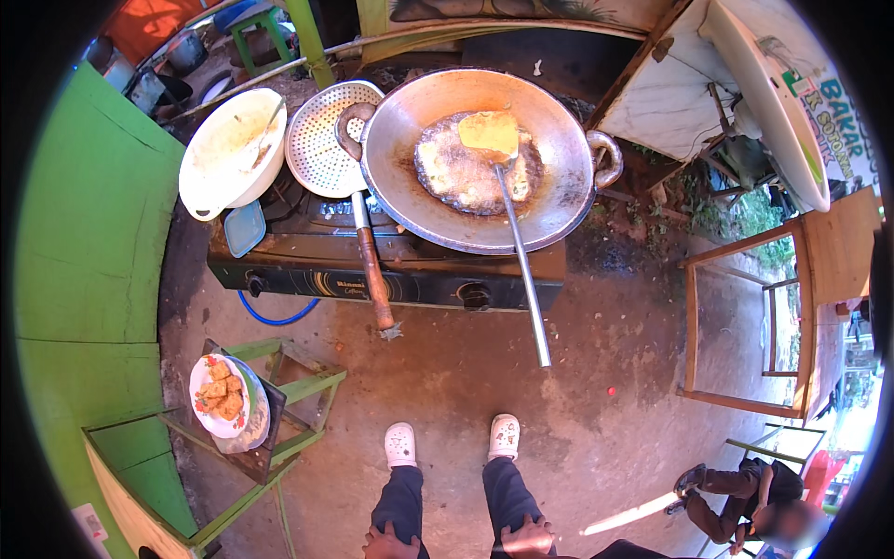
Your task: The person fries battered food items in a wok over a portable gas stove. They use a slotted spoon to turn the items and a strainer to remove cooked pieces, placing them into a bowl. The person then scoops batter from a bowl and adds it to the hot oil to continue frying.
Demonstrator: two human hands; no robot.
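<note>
My left hand rests on my left trouser leg at the bottom edge, fingers spread and holding nothing. My right hand lies likewise on my right leg. Before me a large metal wok sits over the right side of a Rinnai gas stove. Bubbling oil fills its bottom, with pale pieces frying in it. A metal spatula leans in the wok, its blade covering a golden patch. Left of the wok, a perforated skimmer with a wooden handle lies across the stove.
A white basin with a spoon and batter residue stands at the stove's left, near a blue lid. Fried pieces fill a plate on a green stool. A wooden table frame and a seated person are at right.
</note>
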